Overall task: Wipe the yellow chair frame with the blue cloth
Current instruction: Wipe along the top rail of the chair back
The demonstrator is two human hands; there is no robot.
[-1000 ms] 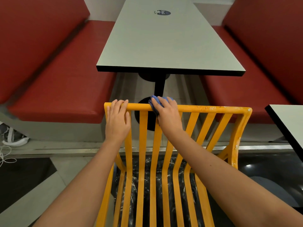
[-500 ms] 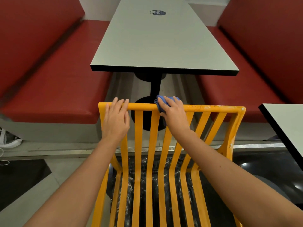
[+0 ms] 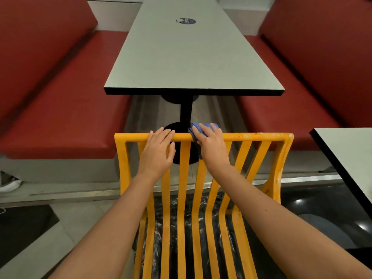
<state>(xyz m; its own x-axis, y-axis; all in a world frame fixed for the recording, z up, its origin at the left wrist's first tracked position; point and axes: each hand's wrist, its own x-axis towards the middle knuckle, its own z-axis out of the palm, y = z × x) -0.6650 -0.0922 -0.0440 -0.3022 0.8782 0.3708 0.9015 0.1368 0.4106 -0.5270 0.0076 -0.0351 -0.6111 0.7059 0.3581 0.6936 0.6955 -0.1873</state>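
Note:
The yellow chair frame stands in front of me, its slatted back facing me and its top rail running across the middle of the view. My right hand presses the blue cloth onto the top rail near its middle, fingers curled over it. My left hand rests on the same rail just to the left, fingers draped over the top and holding the chair. White specks and stains show on the rail's right part and on the right upright.
A grey table on a black pedestal stands just beyond the chair. Red booth benches flank it on both sides. Another table's corner juts in at the right. Dark glossy floor lies under the chair.
My left hand has slid right along the top rail, closer to my right hand. The right hand with the cloth stays near the rail's middle. The view has shifted slightly.

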